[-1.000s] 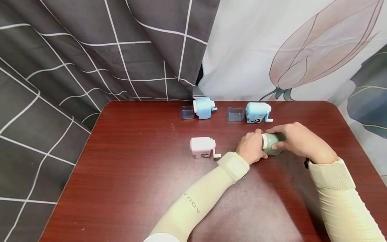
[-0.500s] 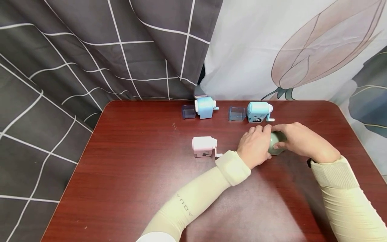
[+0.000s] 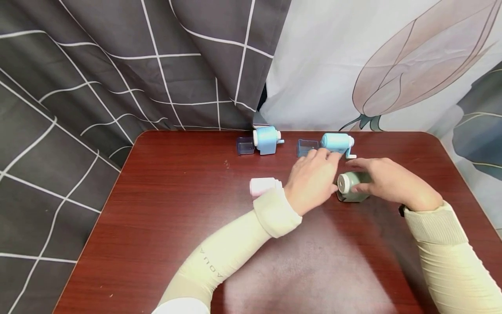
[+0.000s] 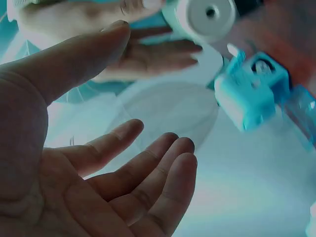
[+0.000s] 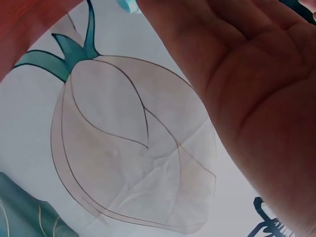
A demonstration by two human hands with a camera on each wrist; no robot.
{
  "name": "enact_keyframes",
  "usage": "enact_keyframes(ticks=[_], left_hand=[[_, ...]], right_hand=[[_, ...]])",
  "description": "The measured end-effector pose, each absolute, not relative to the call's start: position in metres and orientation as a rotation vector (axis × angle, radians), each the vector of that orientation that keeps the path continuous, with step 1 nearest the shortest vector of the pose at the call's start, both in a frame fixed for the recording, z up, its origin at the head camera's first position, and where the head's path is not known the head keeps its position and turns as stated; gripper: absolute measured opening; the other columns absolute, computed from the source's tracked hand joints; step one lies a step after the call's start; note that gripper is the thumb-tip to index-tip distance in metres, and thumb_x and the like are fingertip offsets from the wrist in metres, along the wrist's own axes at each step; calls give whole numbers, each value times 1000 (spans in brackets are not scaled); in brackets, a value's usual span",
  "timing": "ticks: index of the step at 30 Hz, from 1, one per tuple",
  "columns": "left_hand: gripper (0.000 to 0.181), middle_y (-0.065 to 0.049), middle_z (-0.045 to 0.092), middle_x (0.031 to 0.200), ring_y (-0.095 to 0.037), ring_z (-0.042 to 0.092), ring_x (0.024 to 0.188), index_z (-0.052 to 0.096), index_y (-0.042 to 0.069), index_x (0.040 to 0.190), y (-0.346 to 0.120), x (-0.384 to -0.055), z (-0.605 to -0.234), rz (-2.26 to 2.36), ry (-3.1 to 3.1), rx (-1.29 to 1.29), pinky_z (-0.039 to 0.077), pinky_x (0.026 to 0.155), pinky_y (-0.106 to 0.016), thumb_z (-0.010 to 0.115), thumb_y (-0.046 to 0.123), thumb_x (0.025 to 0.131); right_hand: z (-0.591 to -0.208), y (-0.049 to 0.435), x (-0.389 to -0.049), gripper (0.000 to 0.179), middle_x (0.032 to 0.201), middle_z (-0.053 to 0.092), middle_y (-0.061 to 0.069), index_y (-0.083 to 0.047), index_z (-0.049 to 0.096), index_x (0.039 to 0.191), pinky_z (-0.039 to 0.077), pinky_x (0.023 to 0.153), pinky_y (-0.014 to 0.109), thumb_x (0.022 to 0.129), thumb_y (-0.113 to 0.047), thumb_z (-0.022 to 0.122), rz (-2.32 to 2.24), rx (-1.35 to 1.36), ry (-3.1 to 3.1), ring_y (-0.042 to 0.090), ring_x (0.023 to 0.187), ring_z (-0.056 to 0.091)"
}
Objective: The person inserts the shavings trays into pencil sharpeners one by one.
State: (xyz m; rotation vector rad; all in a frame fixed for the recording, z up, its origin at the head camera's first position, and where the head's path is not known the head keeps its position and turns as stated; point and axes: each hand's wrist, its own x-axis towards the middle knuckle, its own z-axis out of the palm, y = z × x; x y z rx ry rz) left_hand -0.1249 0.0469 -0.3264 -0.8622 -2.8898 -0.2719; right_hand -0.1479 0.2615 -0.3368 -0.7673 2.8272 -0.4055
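Note:
A green crank pencil sharpener (image 3: pixel 354 178) with a round white front lies on the table's right side. My right hand (image 3: pixel 388 183) holds it from the right, thumb in front and fingers on the far side. In the right wrist view only that palm (image 5: pixel 247 79) shows. My left hand (image 3: pixel 313 181) is apart from it to the left, fingers extended and holding nothing. The left wrist view shows its spread fingers below the green sharpener's white face (image 4: pixel 210 17). A light blue sharpener (image 3: pixel 335 140) stands just beyond the left fingertips. My left wrist partly covers a pink sharpener (image 3: pixel 262 186).
At the back edge stands a blue sharpener (image 3: pixel 268 140) with a clear shavings drawer (image 3: pixel 245 146) beside it. Another clear drawer (image 3: pixel 307 147) sits left of the light blue one. Curtains (image 3: pixel 321 65) hang behind the brown table (image 3: pixel 176 209).
My left hand first covered the green sharpener's front, then let go and moved left, uncovering the white face. My right hand stays at the sharpener.

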Motion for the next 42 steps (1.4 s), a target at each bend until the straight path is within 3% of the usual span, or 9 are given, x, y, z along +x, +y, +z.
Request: enact_keyframes(ticks=[7, 14, 28, 32, 34, 39, 42], left_hand=[[59, -3, 62, 129, -20, 58, 112, 60, 13, 134, 7, -141, -319, -349, -2914, -718, 51, 88, -33, 80, 39, 86], [52, -7, 64, 123, -25, 60, 112, 63, 10, 131, -34, -159, -317, -363, -2903, -567, 53, 87, -39, 78, 35, 88], [54, -16, 63, 120, -31, 62, 107, 60, 4, 133, -88, -204, -346, -452, -3033, -336, 54, 87, -44, 78, 28, 88], [58, -19, 61, 125, -32, 60, 111, 57, 2, 135, -102, -214, -355, -507, -3069, -351, 52, 94, -44, 79, 26, 87], [61, -19, 59, 130, -33, 58, 115, 55, 1, 138, -108, -218, -358, -538, -3083, -373, 49, 98, -44, 80, 24, 87], [67, -20, 56, 134, -34, 55, 117, 51, 2, 141, -121, -225, -366, -613, -3109, -379, 47, 101, -45, 82, 22, 84], [71, -20, 55, 135, -34, 54, 118, 50, 2, 143, -128, -230, -372, -672, -3120, -377, 45, 103, -45, 82, 21, 83]], right_hand=[[-331, 258, -149, 63, 123, 67, 21, 4, 59, 133, 48, 93, 57, 83, -24, 84, -388, -775, 2832, 40, 110, 64], [-320, 251, -153, 58, 122, 67, 20, 3, 59, 132, 48, 93, 55, 85, -22, 82, -366, -805, 2842, 38, 108, 65], [-296, 219, -170, 60, 118, 68, 20, 3, 59, 132, 51, 88, 52, 83, -21, 83, -319, -838, 2846, 33, 98, 68], [-291, 206, -176, 45, 95, 69, 8, -2, 64, 117, 52, 78, 45, 80, -17, 85, -307, -889, 2839, 25, 84, 64], [-288, 200, -179, 44, 93, 69, 6, -3, 64, 116, 51, 78, 45, 80, -17, 85, -307, -899, 2842, 26, 83, 64], [-281, 186, -189, 60, 120, 67, 20, 2, 59, 132, 47, 93, 55, 82, -18, 84, -288, -860, 2825, 42, 107, 63], [-278, 180, -193, 62, 120, 67, 21, 2, 57, 135, 47, 92, 56, 83, -19, 83, -257, -835, 2817, 42, 107, 63]])
